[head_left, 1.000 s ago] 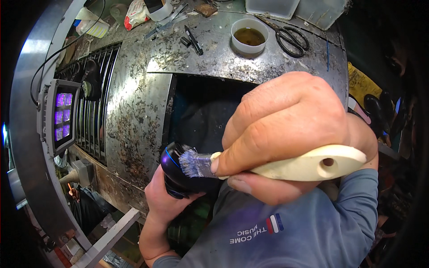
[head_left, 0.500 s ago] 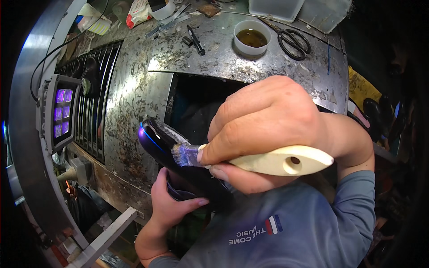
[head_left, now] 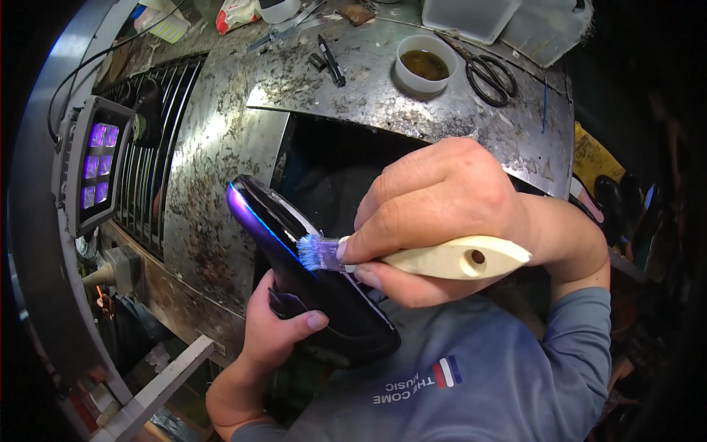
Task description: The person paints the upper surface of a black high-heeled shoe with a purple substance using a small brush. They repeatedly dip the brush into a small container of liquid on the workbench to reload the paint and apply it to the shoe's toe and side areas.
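A glossy black shoe [head_left: 335, 309] slants across the middle, its toe pointing up and left. My left hand [head_left: 276, 320] is closed on it at the foot opening, thumb lying over the upper edge; the fingers inside or behind are hidden. In my right hand [head_left: 442, 214] is a flat paintbrush [head_left: 456, 259] with a cream handle and a hole near its end. The pale bristles, lit violet, touch the shoe's upper side beside a whitish line along the sole edge. Blue-violet light glints along the toe and flank.
A lamp with violet cells [head_left: 97, 166] stands at left by a metal grille [head_left: 151, 184] bearing dark shoes. On the stained metal bench [head_left: 213, 147] are a white cup of brownish liquid [head_left: 426, 65], black scissors [head_left: 490, 79], a black marker [head_left: 331, 60] and translucent bins [head_left: 471, 16].
The shoe has turned, showing more of its sole edge and heel. The brush has shifted slightly right along it, and both hands have moved a little.
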